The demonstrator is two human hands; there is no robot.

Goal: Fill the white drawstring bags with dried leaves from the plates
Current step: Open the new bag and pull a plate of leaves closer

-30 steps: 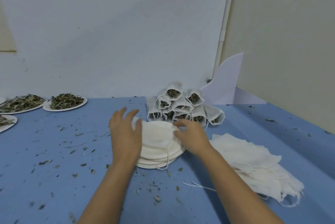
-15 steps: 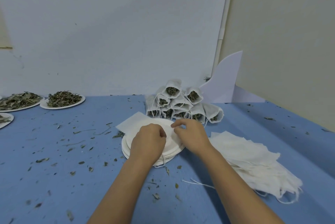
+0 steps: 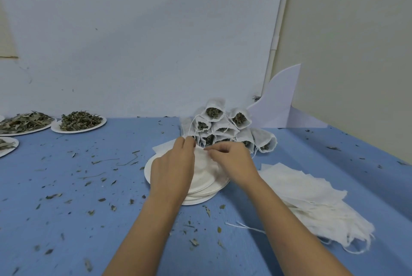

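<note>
White flat bag (image 3: 162, 148) atop round plates (image 3: 200, 200).

Soft, even indoor light, medium bright, with a cool bluish cast on the wall (image 3: 156, 41) and desk (image 3: 66, 197). No glare. Shadows faint: soft dark patch on the desk right of the plate stack (image 3: 196, 199), under the right forearm. Left hand (image 3: 172, 168) and right hand (image 3: 231, 162) slightly soft at fingertips. White bag (image 3: 204, 164) barely separates from plates. Wide-angle bend: pipe (image 3: 278, 30) leans, leaf bits (image 3: 88, 264) smear in bottom corners.
</note>
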